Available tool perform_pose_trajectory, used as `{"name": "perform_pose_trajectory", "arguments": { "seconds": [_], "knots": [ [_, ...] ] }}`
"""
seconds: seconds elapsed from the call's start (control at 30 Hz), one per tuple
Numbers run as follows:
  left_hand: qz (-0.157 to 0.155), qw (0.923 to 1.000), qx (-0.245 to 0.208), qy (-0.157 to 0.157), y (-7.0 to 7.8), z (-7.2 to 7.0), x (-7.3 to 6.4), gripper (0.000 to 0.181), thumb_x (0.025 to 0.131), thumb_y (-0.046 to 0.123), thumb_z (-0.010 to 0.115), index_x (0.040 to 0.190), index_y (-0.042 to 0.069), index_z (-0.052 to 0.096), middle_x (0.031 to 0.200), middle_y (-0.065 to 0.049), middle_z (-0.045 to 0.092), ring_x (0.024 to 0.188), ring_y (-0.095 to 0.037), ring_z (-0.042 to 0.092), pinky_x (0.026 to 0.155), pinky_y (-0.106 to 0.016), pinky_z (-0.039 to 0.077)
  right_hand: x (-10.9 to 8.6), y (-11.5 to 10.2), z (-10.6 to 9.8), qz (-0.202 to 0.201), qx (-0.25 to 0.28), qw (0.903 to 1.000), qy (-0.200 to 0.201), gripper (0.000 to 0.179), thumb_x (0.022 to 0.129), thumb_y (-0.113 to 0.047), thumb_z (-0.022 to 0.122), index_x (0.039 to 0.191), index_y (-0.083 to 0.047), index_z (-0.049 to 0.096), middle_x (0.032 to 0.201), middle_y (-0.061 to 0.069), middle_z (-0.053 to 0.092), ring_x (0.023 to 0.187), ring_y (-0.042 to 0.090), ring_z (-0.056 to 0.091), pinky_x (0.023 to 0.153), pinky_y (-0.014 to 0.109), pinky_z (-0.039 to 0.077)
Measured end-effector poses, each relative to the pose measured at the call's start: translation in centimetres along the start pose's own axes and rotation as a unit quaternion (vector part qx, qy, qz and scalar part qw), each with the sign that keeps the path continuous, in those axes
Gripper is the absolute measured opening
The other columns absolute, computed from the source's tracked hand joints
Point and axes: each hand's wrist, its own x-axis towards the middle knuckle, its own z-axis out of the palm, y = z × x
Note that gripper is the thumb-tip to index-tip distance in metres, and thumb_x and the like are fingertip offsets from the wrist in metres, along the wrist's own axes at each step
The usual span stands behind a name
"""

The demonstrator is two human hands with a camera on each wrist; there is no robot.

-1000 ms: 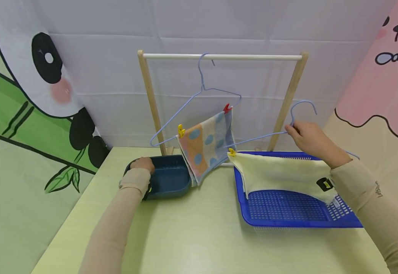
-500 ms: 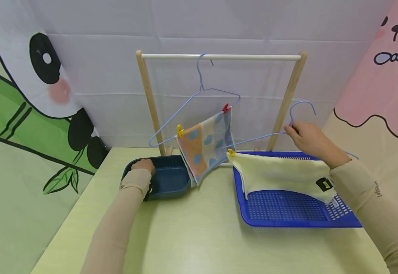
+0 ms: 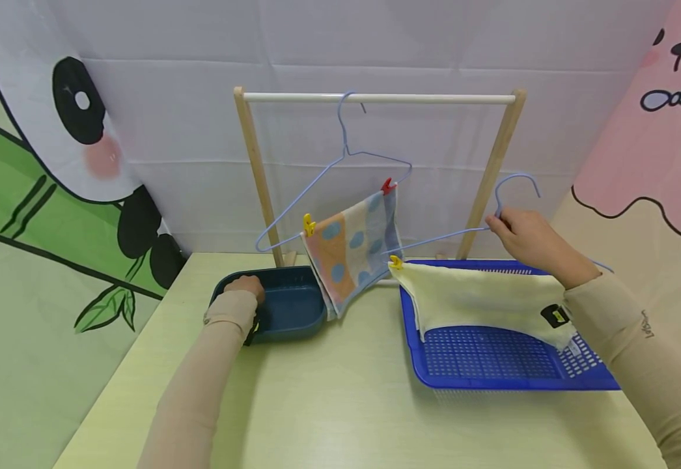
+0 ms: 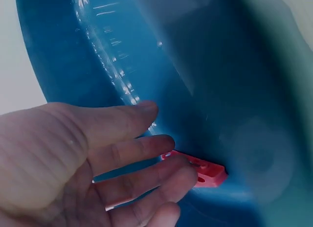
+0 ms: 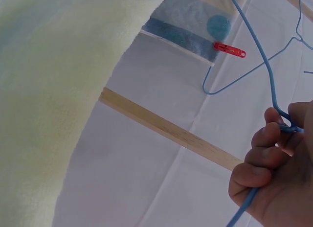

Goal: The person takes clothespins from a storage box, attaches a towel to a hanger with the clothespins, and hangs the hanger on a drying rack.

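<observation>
My left hand reaches into a dark teal basin. In the left wrist view its fingers are loosely bent, with a red clothespin on the basin's bottom just beyond the fingertips. My right hand grips a blue wire hanger just below its hook. A pale yellow towel hangs from this hanger over a blue basket. One yellow clothespin clips the towel's left corner; the right corner is hidden behind my forearm.
Behind, a rack with a white bar and wooden legs carries another blue hanger. A patterned towel hangs there, clipped by a yellow clothespin and a red clothespin. It overlaps the held hanger's left end.
My left hand has sunk slightly lower into the basin. The right hand, hanger and yellow towel have stayed in place.
</observation>
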Motion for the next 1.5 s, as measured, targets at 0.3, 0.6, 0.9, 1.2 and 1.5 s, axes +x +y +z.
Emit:
{"name": "perform_pose_trajectory", "arguments": {
  "seconds": [0.3, 0.6, 0.9, 1.2, 1.5],
  "knots": [
    [0.003, 0.9999, 0.006, 0.012, -0.39, -0.09, -0.15, 0.031, 0.095, 0.014, 0.047, 0.112, -0.007, 0.062, 0.096, -0.024, 0.063, 0.079, -0.033, 0.061, 0.069, -0.047, 0.049, 0.01, -0.04, 0.07, 0.005, -0.001, 1.0000, -0.007, 0.042, 0.104, -0.034, 0.034, 0.076, -0.005, 0.045, 0.061, 0.006, 0.039, 0.053, 0.020, 0.035, 0.051, 0.034, 0.030],
    [0.005, 0.9999, 0.006, -0.009, -0.37, 0.03, -0.36, 0.032, 0.096, 0.012, 0.045, 0.116, -0.007, 0.060, 0.106, -0.026, 0.061, 0.084, -0.033, 0.059, 0.072, -0.046, 0.048, 0.07, 0.02, 0.16, 0.004, -0.003, 1.0000, -0.007, 0.041, 0.104, -0.034, 0.033, 0.076, -0.005, 0.044, 0.061, 0.005, 0.039, 0.052, 0.019, 0.035, 0.051, 0.033, 0.030],
    [0.019, 0.9996, 0.011, -0.018, -0.25, 0.51, 0.02, 0.035, 0.096, 0.013, 0.045, 0.122, -0.007, 0.057, 0.114, -0.028, 0.058, 0.092, -0.037, 0.059, 0.076, -0.048, 0.048, 0.06, 0.17, 0.18, 0.006, 0.000, 1.0000, -0.003, 0.042, 0.103, -0.034, 0.033, 0.075, -0.005, 0.044, 0.061, 0.006, 0.039, 0.052, 0.020, 0.035, 0.051, 0.034, 0.030],
    [0.029, 0.9992, 0.013, -0.025, -0.16, 0.52, -0.05, 0.035, 0.095, 0.013, 0.047, 0.123, -0.007, 0.057, 0.119, -0.029, 0.056, 0.099, -0.041, 0.057, 0.080, -0.051, 0.047, -0.03, 0.13, 0.11, -0.001, 0.001, 0.9999, -0.012, 0.042, 0.104, -0.032, 0.032, 0.075, -0.005, 0.044, 0.061, 0.005, 0.038, 0.051, 0.019, 0.035, 0.051, 0.033, 0.030],
    [0.042, 0.9990, 0.015, -0.010, -0.21, 0.69, 0.34, 0.030, 0.092, 0.010, 0.051, 0.116, -0.005, 0.061, 0.112, -0.027, 0.059, 0.092, -0.037, 0.059, 0.077, -0.051, 0.047, 0.04, 0.17, 0.14, -0.002, 0.003, 0.9999, -0.014, 0.041, 0.104, -0.032, 0.032, 0.075, -0.005, 0.044, 0.061, 0.004, 0.038, 0.051, 0.019, 0.034, 0.050, 0.033, 0.030]
  ]
}}
